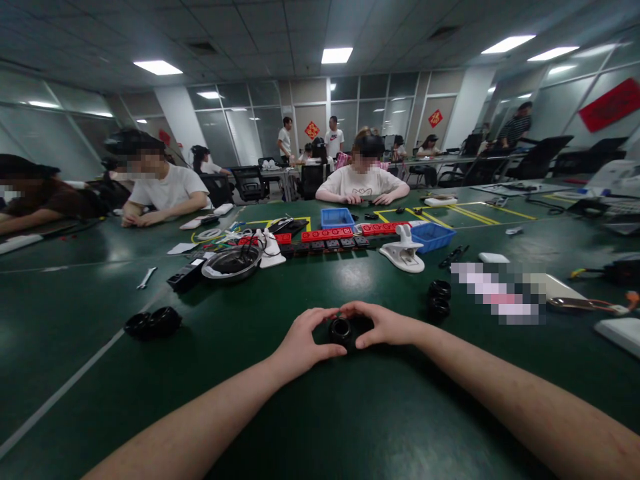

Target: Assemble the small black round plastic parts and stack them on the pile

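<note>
A small black ring-shaped part (341, 329), with a round opening facing up, stands on the green table between my hands. My left hand (306, 339) curves around its left side, thumb in front and fingers behind, with a gap at the palm. From the other side my right hand (385, 325) makes a similar loose arc, its thumb and fingers apart. The fingertips of both hands meet or nearly meet behind the part. Whether any finger touches it I cannot tell. Two similar black parts (439, 299) sit beyond my right wrist, and another pair (153, 323) lies far left.
Ahead lie a round metal dish (233, 272), red power strips (327, 234), a white clip base (403, 252) and blue bins (433, 235). A wrench (147, 278) rests at left, a white box (493, 257) at right. A co-worker (364, 177) sits opposite.
</note>
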Action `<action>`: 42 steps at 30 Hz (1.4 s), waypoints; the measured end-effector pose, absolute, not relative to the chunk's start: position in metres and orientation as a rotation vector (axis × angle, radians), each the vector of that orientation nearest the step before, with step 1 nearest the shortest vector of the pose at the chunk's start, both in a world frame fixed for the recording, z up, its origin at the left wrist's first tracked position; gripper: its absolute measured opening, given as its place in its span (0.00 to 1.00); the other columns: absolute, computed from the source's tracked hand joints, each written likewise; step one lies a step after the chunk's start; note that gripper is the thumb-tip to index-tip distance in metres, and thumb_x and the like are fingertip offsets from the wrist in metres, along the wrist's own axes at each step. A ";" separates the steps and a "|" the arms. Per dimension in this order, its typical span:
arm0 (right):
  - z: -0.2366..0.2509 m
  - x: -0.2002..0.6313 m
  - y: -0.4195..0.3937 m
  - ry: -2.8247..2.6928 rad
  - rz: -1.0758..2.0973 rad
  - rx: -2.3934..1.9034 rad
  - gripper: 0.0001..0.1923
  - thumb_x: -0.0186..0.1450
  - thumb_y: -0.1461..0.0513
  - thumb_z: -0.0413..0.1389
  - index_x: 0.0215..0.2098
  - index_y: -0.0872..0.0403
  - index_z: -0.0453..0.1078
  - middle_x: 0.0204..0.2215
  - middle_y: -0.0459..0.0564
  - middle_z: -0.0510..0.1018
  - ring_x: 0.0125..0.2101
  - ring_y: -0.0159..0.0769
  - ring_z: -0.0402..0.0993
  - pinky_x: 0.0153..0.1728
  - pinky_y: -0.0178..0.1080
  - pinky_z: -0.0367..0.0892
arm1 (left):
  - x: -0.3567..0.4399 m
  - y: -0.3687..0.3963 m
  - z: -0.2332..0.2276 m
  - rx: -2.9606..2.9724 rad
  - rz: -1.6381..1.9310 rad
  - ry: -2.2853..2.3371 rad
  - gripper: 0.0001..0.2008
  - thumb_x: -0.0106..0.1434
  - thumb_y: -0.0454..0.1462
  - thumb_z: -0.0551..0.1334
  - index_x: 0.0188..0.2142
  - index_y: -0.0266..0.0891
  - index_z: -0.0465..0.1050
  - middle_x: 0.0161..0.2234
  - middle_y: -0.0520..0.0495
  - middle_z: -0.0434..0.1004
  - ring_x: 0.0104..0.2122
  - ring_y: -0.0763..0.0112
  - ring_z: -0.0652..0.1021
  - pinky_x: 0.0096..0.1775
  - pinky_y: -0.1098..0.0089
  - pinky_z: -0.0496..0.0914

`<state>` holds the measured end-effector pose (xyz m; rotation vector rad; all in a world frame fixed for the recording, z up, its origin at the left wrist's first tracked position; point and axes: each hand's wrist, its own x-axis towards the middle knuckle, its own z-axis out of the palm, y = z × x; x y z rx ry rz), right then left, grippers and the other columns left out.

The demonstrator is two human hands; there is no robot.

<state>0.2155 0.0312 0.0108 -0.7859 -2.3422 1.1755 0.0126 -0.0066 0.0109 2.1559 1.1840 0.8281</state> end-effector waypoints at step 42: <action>0.004 0.199 0.026 -2.381 1.117 -0.889 0.15 0.49 0.61 0.58 0.34 0.58 0.65 0.29 0.45 0.68 0.31 0.33 0.65 0.31 0.33 0.60 | 0.014 -0.004 0.006 2.132 0.835 1.088 0.18 0.47 0.40 0.64 0.39 0.40 0.66 0.37 0.48 0.66 0.39 0.65 0.68 0.38 0.68 0.63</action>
